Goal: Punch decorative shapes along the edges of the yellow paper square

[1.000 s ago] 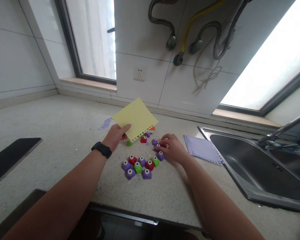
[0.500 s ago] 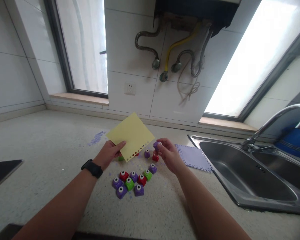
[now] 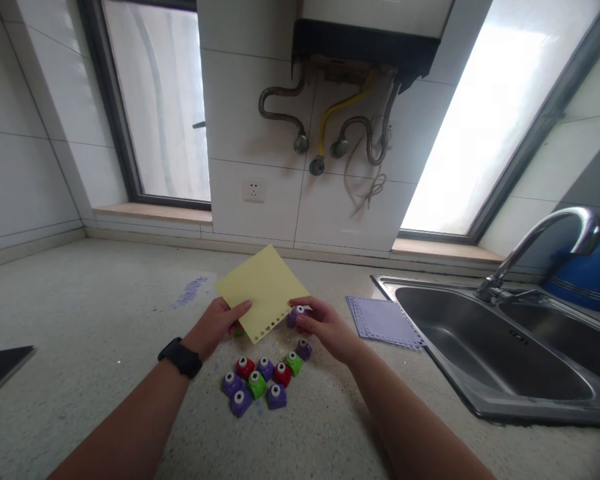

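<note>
Between thumb and fingers, my left hand (image 3: 226, 315) grips the left corner of a yellow sheet of paper (image 3: 263, 283). A row of small punched shapes runs along the sheet's lower right edge. My right hand (image 3: 326, 325) holds a purple craft punch (image 3: 297, 316) at the right end of that edge; whether the paper sits in its slot I cannot tell. Nearer to me on the counter stand several more craft punches: a red one (image 3: 245, 366), a green one (image 3: 257, 383) and a purple one (image 3: 241, 401) among them. A bit of green shows beneath my left fingers.
Stacked purple sheets with punched edges (image 3: 385, 321) lie beside the steel sink (image 3: 485, 340). Purple paper scraps (image 3: 191, 291) are scattered on the counter (image 3: 105, 300) behind my left hand. A dark flat object (image 3: 3, 367) lies at far left. The faucet (image 3: 530, 250) arches over the sink.
My right hand has brought the purple punch leftward to the yellow sheet's edge. The left hand keeps its hold on the sheet. The camera view has tilted upward slightly.
</note>
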`<state>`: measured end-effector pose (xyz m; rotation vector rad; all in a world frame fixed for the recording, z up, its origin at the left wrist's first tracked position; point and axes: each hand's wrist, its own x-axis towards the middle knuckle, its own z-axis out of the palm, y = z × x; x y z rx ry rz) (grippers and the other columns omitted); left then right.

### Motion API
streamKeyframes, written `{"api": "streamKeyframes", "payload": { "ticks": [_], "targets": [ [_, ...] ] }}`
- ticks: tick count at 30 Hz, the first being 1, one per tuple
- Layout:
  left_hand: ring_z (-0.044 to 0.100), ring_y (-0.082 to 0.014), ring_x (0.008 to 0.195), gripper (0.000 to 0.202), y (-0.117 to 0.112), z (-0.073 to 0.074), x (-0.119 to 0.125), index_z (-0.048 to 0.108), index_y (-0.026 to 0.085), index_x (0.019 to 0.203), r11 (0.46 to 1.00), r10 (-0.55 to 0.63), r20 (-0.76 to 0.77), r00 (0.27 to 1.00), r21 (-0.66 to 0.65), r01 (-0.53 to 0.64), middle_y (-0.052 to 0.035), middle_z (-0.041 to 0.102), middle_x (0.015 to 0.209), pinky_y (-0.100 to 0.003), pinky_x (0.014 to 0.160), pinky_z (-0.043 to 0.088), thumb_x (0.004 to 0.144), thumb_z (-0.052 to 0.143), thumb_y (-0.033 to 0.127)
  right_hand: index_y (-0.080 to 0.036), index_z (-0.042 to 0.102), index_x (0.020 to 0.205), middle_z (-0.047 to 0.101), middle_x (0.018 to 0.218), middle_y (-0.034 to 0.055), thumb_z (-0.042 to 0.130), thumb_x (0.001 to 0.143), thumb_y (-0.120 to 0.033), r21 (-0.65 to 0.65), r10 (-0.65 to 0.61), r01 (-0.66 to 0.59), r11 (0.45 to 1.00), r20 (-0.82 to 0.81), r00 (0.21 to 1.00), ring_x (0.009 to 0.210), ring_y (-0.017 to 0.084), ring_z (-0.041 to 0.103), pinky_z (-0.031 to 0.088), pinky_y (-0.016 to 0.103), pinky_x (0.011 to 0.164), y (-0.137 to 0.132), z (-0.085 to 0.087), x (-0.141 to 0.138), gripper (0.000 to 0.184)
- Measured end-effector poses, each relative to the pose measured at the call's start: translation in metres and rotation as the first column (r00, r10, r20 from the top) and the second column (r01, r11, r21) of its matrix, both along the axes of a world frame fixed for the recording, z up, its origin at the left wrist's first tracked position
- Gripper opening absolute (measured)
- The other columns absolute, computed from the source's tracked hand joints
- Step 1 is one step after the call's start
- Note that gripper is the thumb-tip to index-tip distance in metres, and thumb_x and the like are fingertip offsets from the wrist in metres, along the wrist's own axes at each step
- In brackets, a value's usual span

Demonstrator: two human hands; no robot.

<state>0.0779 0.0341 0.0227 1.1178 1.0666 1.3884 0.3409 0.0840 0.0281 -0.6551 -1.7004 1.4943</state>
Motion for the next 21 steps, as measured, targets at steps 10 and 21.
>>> {"api": "streamKeyframes", "payload": {
  "ticks": [10, 21],
  "targets": [
    [0.060, -0.0146, 0.053, 0.032, 0.001, -0.003, -0.014, 0.074, 0.011, 0.088, 0.995, -0.086, 0.059, 0.995, -0.037, 0.088, -0.0078, 0.073, 0.072, -0.022, 0.043, 0.037, 0.080, 0.079, 0.042, -0.021, 0.073, 0.112, 0.072, 0.086, 0.0024, 0.077, 0.085, -0.041, -0.021, -0.011, 0.012, 1.000, 0.021, 1.000, 0.069, 0.013, 0.063, 0.049, 0.029, 0.066, 0.005, -0.004, 0.004, 0.034],
    [0.076, -0.0281, 0.079, 0.069, 0.001, 0.017, -0.037, 0.072, 0.006, 0.111, 0.961, -0.119, 0.356, 0.927, -0.192, 0.197, -0.0200, 0.079, 0.095, -0.039, 0.069, 0.060, 0.092, 0.043, 0.066, -0.021, 0.076, 0.106, 0.070, 0.087, 0.0017, 0.080, 0.084, -0.035, -0.008, 0.126, -0.125, 0.992, 0.048, 0.991, 0.071, 0.012, 0.063, 0.053, 0.029, 0.069, 0.006, 0.006, 0.016, 0.026]
  ]
}}
